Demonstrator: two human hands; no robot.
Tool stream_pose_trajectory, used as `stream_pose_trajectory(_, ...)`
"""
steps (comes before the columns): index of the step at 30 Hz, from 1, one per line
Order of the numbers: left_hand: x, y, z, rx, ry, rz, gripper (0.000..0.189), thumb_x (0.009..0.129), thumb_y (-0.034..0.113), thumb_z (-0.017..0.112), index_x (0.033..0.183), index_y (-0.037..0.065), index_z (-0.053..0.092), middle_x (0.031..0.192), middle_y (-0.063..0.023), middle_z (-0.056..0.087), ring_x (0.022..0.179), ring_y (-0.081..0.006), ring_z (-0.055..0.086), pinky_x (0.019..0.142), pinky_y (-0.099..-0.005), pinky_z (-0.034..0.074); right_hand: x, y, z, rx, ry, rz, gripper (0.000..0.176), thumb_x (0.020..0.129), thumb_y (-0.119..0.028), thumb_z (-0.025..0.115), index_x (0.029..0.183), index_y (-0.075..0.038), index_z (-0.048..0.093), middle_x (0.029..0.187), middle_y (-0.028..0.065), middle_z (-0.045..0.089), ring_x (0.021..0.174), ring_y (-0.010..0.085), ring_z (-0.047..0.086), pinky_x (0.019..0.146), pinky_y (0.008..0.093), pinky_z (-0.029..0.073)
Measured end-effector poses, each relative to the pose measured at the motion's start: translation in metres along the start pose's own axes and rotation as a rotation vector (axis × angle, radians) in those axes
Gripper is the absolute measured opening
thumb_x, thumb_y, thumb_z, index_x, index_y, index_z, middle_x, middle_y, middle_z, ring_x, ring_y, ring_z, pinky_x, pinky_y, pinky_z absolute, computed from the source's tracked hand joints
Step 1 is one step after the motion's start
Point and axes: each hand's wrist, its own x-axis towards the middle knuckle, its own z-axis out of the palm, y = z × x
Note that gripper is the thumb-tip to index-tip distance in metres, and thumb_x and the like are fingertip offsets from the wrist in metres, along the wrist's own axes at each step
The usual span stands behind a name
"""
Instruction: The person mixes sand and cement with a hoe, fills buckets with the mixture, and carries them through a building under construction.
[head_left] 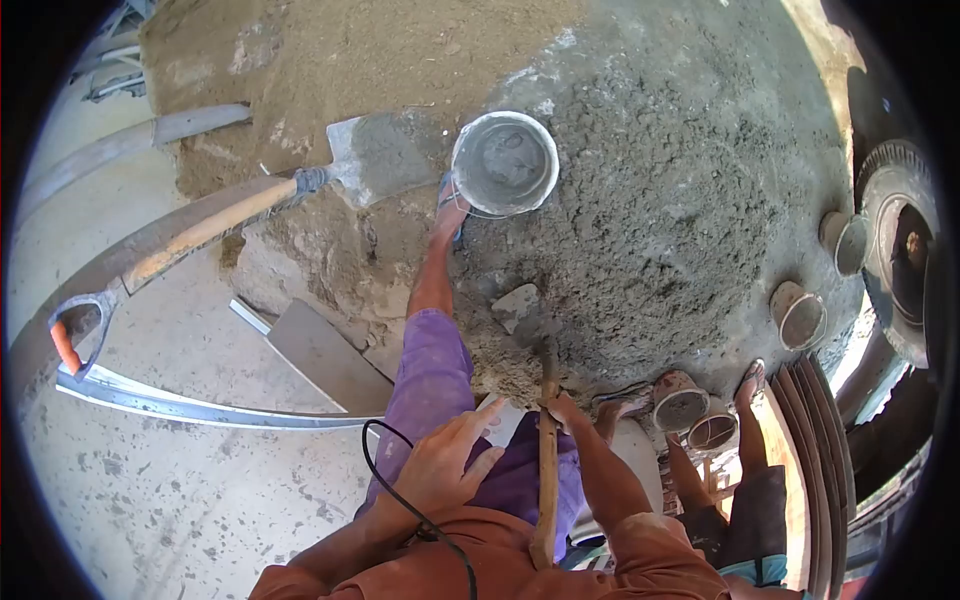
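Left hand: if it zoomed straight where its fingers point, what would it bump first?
Probably the wooden handle, near the right hand that holds it. I can't tell which is higher, so the left hand might slip over or under it.

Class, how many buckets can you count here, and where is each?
5: one bucket near the shovel blade; another beside the tyre; a third below-left of that; two more together by another person's legs. Others may be hidden.

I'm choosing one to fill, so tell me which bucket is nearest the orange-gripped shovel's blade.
The white-rimmed bucket, beside the person's foot and right by the blade; the other buckets stand farther off.
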Motion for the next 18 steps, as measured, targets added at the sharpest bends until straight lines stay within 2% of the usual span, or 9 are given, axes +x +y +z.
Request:
stream_pose_trajectory(2,-0.006,-0.023,-0.004,-0.047,0.098,-0.097,0.053,0.09,0.017,0.063,0.137,0.002,0.045,0.112,-0.0165,0.063,0.103,-0.0322,0.062,0.09,-0.039,0.048,0.048,-0.021,-0.025,-1.148,-0.015,-0.309,0.056,0.081,-0.037,0.07,0.119,0.002,0.057,0.118,0.0318,0.058,0.091,0.0416,0.066,0.08,0.0435,0.055)
stream_pose_trajectory(3,-0.007,-0.033,-0.006,0.008,0.112,-0.097,0.053,0.09,0.02,0.063,0.137,0.002,0.045,0.115,-0.0156,0.062,0.109,-0.0319,0.058,0.096,-0.0417,0.044,0.056,-0.039,-0.023,-1.12,0.252,-0.324,0.072,0.079,-0.041,0.071,0.13,0.005,0.05,0.124,0.033,0.055,0.108,0.0457,0.059,0.092,0.0448,0.049)
stream_pose_trajectory(4,-0.009,-0.043,-0.007,0.061,0.113,-0.093,0.053,0.09,0.022,0.062,0.136,0.002,0.046,0.118,-0.0148,0.06,0.115,-0.0316,0.055,0.102,-0.0443,0.039,0.07,-0.061,-0.019,-1.031,0.457,-0.458,0.066,0.079,-0.037,0.071,0.126,0.005,0.052,0.117,0.029,0.061,0.114,0.0415,0.057,0.094,0.0457,0.047)
stream_pose_trajectory(6,-0.009,-0.061,-0.008,0.152,0.156,-0.175,0.052,0.09,0.024,0.062,0.135,0.003,0.047,0.122,-0.0141,0.058,0.12,-0.0316,0.051,0.105,-0.0474,0.035,0.139,-0.119,-0.02,-0.505,0.314,-0.668,0.065,0.083,-0.032,0.072,0.134,0.001,0.047,0.119,0.0222,0.06,0.11,0.0335,0.059,0.09,0.0415,0.048)
stream_pose_trajectory(7,-0.007,-0.07,-0.008,0.255,0.166,-0.211,0.051,0.09,0.026,0.061,0.134,0.003,0.048,0.125,-0.0134,0.056,0.125,-0.0317,0.047,0.108,-0.0504,0.03,0.07,-0.197,0.025,-0.379,0.313,-0.429,0.07,0.087,-0.032,0.069,0.141,-0.001,0.038,0.12,0.0196,0.06,0.108,0.0287,0.06,0.085,0.0386,0.049)
stream_pose_trajectory(9,-0.004,-0.091,-0.006,0.228,0.197,-0.256,0.05,0.09,0.026,0.062,0.132,0.003,0.05,0.127,-0.0126,0.054,0.127,-0.0324,0.044,0.108,-0.0518,0.029,0.105,-0.26,0.05,0.003,0.088,-0.536,0.078,0.088,-0.03,0.07,0.148,-0.004,0.026,0.124,0.0152,0.057,0.112,0.0278,0.057,0.086,0.0369,0.047)
stream_pose_trajectory(11,-0.004,-0.104,-0.003,0.199,0.22,-0.294,0.048,0.089,0.026,0.062,0.13,0.004,0.051,0.129,-0.0118,0.051,0.129,-0.033,0.041,0.109,-0.0532,0.027,0.103,-0.318,0.09,0.188,0.089,-0.584,0.07,0.089,-0.027,0.069,0.142,-0.003,0.031,0.117,0.0137,0.057,0.099,0.0256,0.059,0.084,0.0357,0.05)
stream_pose_trajectory(16,0.0,-0.119,0.002,0.125,0.252,-0.265,0.046,0.085,0.024,0.065,0.126,0.007,0.055,0.12,-0.009,0.05,0.122,-0.0325,0.043,0.106,-0.0492,0.029,0.161,-0.366,0.106,0.569,0.128,-0.434,0.042,0.093,-0.014,0.062,0.129,-0.006,0.044,0.109,0.0106,0.059,0.09,0.0234,0.061,0.074,0.0341,0.056)
stream_pose_trajectory(18,0.0,-0.12,0.003,0.119,0.279,-0.261,0.046,0.084,0.025,0.066,0.125,0.007,0.056,0.118,-0.0088,0.05,0.119,-0.0315,0.043,0.104,-0.0485,0.031,0.093,-0.376,0.135,0.703,0.27,-0.681,0.041,0.088,0.0,0.061,0.125,-0.006,0.045,0.113,0.0098,0.057,0.086,0.019,0.06,0.059,0.0278,0.051)
